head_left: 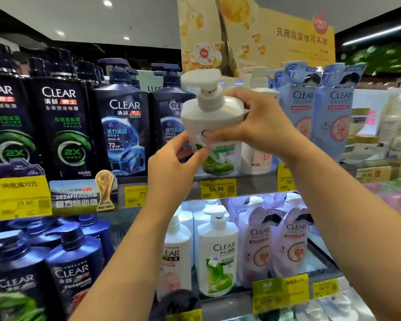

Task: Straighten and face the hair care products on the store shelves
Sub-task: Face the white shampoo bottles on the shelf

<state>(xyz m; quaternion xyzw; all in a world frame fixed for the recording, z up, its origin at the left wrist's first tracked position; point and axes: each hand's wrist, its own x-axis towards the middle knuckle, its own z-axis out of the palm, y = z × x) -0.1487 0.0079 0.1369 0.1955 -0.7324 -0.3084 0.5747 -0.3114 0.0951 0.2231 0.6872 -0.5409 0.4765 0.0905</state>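
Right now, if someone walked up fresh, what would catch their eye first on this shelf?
First, the white pump bottle at centre on the upper shelf, tilted, gripped by the left hand low on its front and the right hand at its shoulder. Next, the dark Clear bottles filling the left side. Above, a yellow display board rises behind the shelf.

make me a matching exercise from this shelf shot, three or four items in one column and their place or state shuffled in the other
Items
1. white pump bottle with green leaf label
2. black bottle with green 2X ring
3. pale blue refill pouch
4. pink-white pouch

Places or states
A. lower shelf, right of the white bottles
B. upper shelf, far left
C. held between the left hand and right hand
D. upper shelf, right of the hands

Pairs: 1-C, 2-B, 3-D, 4-A
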